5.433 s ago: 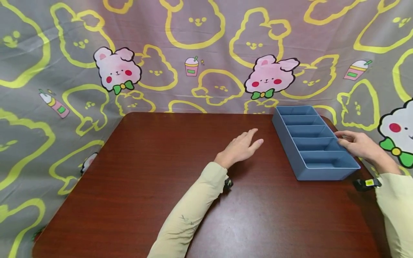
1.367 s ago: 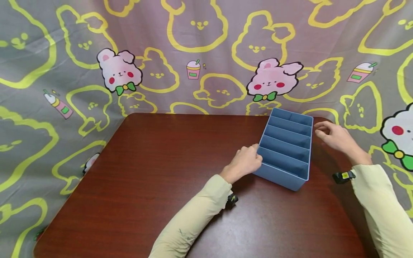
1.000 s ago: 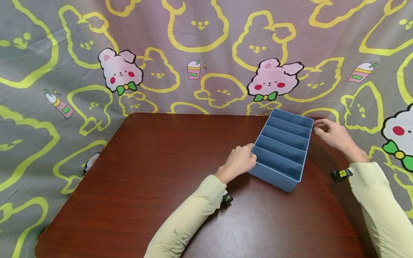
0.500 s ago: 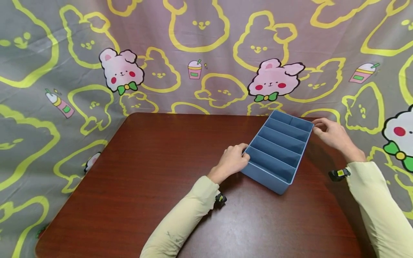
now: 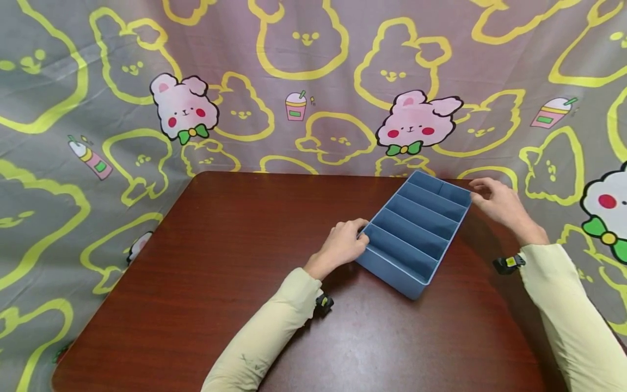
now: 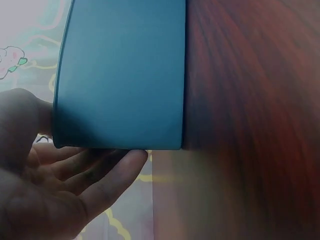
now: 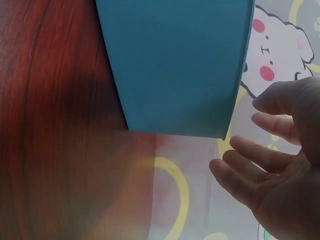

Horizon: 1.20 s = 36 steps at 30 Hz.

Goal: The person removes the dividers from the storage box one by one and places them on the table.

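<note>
A blue-grey divided storage box (image 5: 389, 274) stands slanted on the table, with its near end turned left. Crosswise dividers split it into several compartments; the farthest has a short extra divider, and no contents show. My left hand (image 5: 339, 243) grips the box's left side near the front corner, thumb at the rim; in the left wrist view its fingers lie along the blue wall (image 6: 120, 75). Beside the far right corner is my right hand (image 5: 502, 206), fingers loosely bent. A gap shows between its fingertips (image 7: 220, 167) and the box in the right wrist view.
The dark red-brown wooden table (image 5: 220, 261) has rounded back corners. Behind and along the sides hangs a grey-pink curtain (image 5: 235, 32) with cartoon bunnies, close to the box's far end. Both sleeves are pale, and each wrist bears a small black camera.
Seconds ago my left hand was off the box, which stood farther right. Since then the left hand has taken hold and drawn its near end leftward, turning it; the right hand drifted slightly left.
</note>
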Available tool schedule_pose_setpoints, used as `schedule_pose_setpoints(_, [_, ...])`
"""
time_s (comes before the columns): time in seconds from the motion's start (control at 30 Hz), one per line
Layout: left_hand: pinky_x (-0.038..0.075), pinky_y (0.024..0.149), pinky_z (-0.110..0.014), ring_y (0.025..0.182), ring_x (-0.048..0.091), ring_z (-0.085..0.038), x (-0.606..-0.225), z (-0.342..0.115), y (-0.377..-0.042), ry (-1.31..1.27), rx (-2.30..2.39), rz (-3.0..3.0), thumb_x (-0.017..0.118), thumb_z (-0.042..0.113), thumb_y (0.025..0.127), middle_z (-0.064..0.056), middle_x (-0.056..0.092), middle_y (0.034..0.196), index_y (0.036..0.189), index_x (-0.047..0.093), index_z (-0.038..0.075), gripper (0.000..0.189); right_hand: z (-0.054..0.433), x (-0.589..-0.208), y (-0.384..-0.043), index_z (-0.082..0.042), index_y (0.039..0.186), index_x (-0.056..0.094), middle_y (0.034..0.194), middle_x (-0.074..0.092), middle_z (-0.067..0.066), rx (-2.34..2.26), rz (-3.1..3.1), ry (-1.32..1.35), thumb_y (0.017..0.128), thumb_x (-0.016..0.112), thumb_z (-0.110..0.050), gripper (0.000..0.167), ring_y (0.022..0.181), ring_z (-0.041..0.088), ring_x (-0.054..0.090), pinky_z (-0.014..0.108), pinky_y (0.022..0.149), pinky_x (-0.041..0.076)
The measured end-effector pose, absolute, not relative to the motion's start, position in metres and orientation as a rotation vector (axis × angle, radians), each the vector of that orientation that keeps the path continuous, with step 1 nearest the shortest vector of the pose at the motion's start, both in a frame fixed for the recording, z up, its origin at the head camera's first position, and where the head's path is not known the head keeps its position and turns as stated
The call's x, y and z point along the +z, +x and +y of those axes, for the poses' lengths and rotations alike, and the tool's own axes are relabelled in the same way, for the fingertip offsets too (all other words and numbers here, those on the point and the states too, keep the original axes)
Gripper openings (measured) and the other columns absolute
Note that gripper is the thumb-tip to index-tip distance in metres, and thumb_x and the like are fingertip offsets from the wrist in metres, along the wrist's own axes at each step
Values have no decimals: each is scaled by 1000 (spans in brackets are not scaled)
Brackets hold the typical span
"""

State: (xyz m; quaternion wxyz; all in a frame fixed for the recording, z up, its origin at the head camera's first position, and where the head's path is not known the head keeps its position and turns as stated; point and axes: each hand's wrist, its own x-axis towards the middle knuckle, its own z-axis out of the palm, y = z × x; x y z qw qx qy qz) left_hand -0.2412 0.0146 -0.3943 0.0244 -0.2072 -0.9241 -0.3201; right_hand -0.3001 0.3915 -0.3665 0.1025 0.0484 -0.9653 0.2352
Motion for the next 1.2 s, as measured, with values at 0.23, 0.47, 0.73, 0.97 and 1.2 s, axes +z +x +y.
schedule_pose_setpoints(0.23, [49, 74, -30, 81, 61, -17, -395, 3, -244, -642, -1012, -2860, 51, 15, 88, -1, 71, 106, 126, 65, 18, 40, 389, -370, -303, 3, 133, 48, 129, 52, 32, 719, -2865, 137, 100, 48, -25, 44, 111, 50, 51, 64, 89, 41])
schedule_pose_setpoints(0.47, [52, 74, -33, 83, 65, -18, -395, -7, -245, -631, -978, -2866, 48, 14, 91, -3, 73, 111, 126, 66, 17, 39, 382, -375, -307, 0, 133, 49, 126, 58, 30, 726, -2868, 179, 99, 52, -25, 42, 108, 46, 56, 60, 87, 44])
schedule_pose_setpoints(0.73, [52, 75, -34, 85, 66, -20, -393, -16, -249, -613, -979, -2883, 46, 13, 94, -4, 72, 114, 127, 66, 17, 39, 372, -379, -308, -2, 135, 49, 127, 59, 30, 736, -2916, 235, 99, 51, -22, 42, 111, 47, 57, 61, 88, 44])
schedule_pose_setpoints(0.97, [47, 66, -32, 72, 61, -19, -392, -23, -254, -565, -969, -2896, 44, 12, 96, -6, 72, 112, 129, 64, 17, 40, 366, -382, -310, -4, 137, 49, 127, 59, 30, 721, -2950, 254, 99, 50, -17, 41, 111, 47, 58, 59, 88, 45])
schedule_pose_setpoints(1.2, [47, 69, -33, 71, 59, -20, -394, -27, -258, -500, -956, -2862, 47, 13, 95, -6, 73, 107, 126, 67, 18, 37, 362, -383, -311, -3, 136, 51, 126, 58, 32, 711, -2978, 241, 98, 51, -14, 40, 112, 47, 57, 61, 90, 45])
